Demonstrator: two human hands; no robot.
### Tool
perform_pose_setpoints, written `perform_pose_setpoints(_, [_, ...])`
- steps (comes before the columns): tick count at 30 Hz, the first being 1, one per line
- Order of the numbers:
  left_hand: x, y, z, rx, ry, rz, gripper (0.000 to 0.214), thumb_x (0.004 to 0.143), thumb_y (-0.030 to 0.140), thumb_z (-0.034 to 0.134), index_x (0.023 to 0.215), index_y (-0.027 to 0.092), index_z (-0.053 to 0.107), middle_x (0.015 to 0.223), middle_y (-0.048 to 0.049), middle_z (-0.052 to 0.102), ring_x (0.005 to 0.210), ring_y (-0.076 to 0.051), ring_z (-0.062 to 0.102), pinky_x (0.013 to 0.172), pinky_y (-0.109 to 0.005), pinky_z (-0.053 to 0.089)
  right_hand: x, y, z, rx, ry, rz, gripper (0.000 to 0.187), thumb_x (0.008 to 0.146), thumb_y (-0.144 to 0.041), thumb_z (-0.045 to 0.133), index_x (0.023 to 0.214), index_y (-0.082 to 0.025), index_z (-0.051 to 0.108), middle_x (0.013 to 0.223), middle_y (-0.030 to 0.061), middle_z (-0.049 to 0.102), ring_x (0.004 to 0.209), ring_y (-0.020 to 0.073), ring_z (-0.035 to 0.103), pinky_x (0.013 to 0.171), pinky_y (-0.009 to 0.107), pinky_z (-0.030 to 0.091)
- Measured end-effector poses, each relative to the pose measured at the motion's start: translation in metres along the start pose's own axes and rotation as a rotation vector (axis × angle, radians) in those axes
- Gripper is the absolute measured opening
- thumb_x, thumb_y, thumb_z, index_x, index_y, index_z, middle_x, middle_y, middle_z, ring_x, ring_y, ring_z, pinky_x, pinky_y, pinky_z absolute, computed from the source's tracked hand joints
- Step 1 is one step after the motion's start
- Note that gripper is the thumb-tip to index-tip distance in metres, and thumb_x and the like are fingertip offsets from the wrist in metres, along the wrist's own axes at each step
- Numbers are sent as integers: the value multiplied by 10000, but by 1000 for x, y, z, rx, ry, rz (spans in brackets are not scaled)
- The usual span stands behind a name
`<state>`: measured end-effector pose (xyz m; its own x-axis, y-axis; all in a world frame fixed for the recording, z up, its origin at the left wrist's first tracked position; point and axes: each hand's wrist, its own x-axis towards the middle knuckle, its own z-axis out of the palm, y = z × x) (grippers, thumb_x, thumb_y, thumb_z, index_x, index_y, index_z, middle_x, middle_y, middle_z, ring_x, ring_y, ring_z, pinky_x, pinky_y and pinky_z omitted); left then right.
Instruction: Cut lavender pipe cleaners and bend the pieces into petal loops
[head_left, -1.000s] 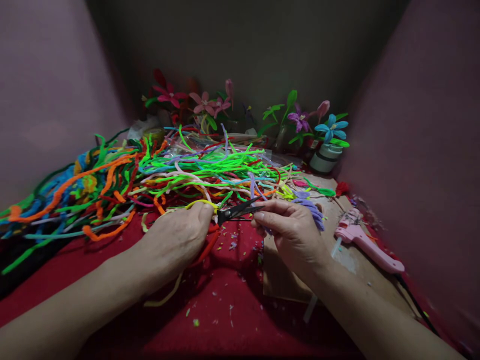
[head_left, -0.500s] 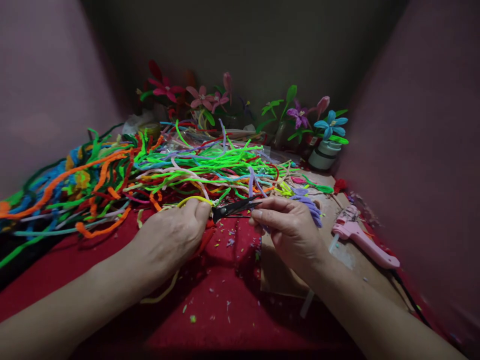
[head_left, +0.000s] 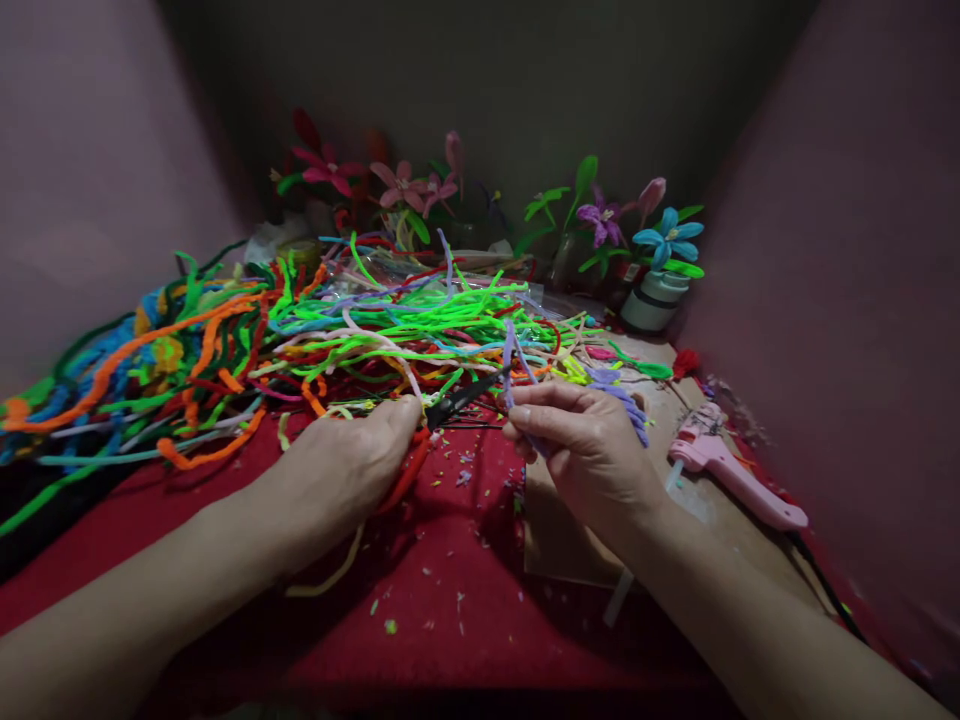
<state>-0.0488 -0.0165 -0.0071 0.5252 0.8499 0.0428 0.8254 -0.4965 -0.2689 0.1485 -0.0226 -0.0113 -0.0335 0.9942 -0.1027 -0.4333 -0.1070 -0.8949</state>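
Observation:
My left hand (head_left: 364, 455) is closed around the red handles of a pair of scissors (head_left: 461, 402). Their dark blades point right, and the tips touch or lie just behind a purple pipe cleaner (head_left: 509, 365). My right hand (head_left: 581, 435) pinches that pipe cleaner between thumb and fingers; it stands up from the grip in a narrow bent shape. Beside the right hand lie more purple pipe cleaner pieces (head_left: 626, 410) on a cardboard sheet (head_left: 562, 540). A pale yellow strip (head_left: 330, 580) hangs below the left hand.
A large heap of coloured pipe cleaners (head_left: 420, 320) spreads behind and left of my hands. Fuzzy flowers (head_left: 667, 240) stand along the back wall. To the right lies a pink glue gun (head_left: 731, 465). Small clippings dot the red tablecloth (head_left: 420, 640).
The scissor blades have tilted up a little and more of the red handle shows. The purple pipe cleaner now stands higher and straighter in my right hand's pinch.

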Motion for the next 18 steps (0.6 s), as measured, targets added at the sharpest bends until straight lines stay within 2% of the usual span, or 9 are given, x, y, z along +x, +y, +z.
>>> perform_pose_setpoints(4, [3,-3,2,-139,-1,-74,231,812,107,298,861,149,520,585,-16,490,464,-165,471,450,-263,311,1,2,-2,-1,-9,6,108,512,-138,705,614,-150,675,521,-5,610,455,81,497,464,228,340])
perform_pose_setpoints(8, [5,-1,2,-153,0,-74,227,823,152,288,840,156,514,637,-46,535,528,-187,505,476,-277,318,2,3,-2,9,-18,-19,95,525,-131,697,613,-149,668,528,-9,610,449,68,478,465,218,341])
perform_pose_setpoints(12, [4,-3,2,-119,-49,-101,230,829,152,261,857,154,489,639,-56,551,513,-187,510,480,-282,303,3,3,-2,10,-13,-47,100,536,-124,694,629,-149,666,544,-20,603,465,64,494,472,207,350])
perform_pose_setpoints(15, [2,-7,4,-123,-70,-99,198,820,180,296,900,145,473,665,-78,583,543,-220,548,480,-296,284,2,3,-2,-8,43,-152,102,568,-130,694,664,-154,666,587,-28,606,508,65,523,510,203,382])
perform_pose_setpoints(18, [-1,-6,9,-140,-102,-10,174,818,216,344,909,163,483,717,-85,616,588,-245,582,487,-300,286,0,3,-2,-87,70,-284,82,621,-142,679,698,-165,663,603,-35,605,522,58,507,517,197,389])
